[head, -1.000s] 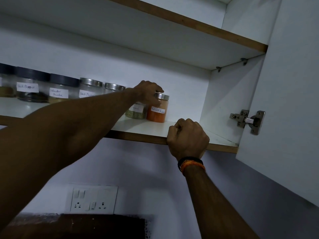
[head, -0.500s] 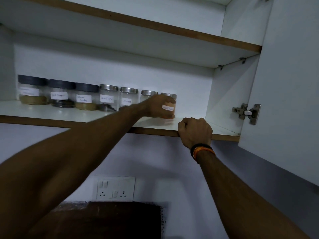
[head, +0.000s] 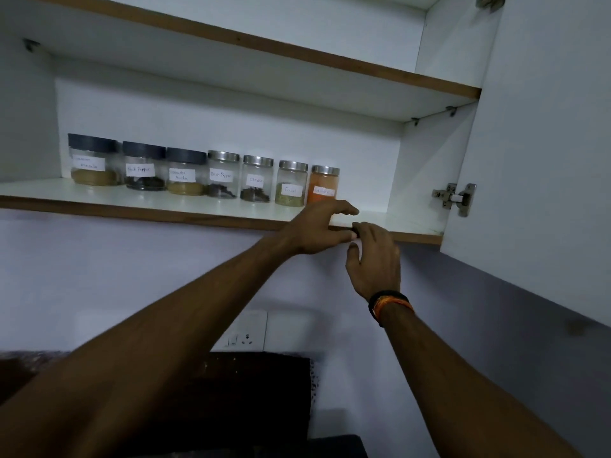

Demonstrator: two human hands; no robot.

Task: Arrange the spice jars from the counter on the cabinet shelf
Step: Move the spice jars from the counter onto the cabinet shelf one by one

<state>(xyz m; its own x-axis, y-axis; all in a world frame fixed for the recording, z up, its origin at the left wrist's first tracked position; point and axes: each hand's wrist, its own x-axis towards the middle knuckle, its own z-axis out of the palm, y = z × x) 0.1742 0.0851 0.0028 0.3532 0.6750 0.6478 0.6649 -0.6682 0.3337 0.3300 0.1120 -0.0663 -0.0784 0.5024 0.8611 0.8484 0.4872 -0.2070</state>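
Several labelled spice jars stand in a row at the back of the cabinet shelf (head: pixel 139 203). The three on the left have dark lids, the rest have steel lids. The rightmost is an orange-powder jar (head: pixel 323 184), next to a jar of green spice (head: pixel 291 188). My left hand (head: pixel 319 228) hovers at the shelf's front edge below the orange jar, fingers relaxed, holding nothing. My right hand (head: pixel 373 259) is just below the shelf edge beside it, fingers loose and empty, with a black and orange band on the wrist.
The open cabinet door (head: pixel 542 153) with its hinge (head: pixel 458 197) stands at the right. An upper shelf (head: pixel 297 54) runs overhead. A wall socket plate (head: pixel 246 332) and a dark object (head: pixel 231 391) lie below.
My left hand let go of the orange jar and drew back to the shelf edge. My right hand released the shelf edge and dropped slightly, fingers loosened.
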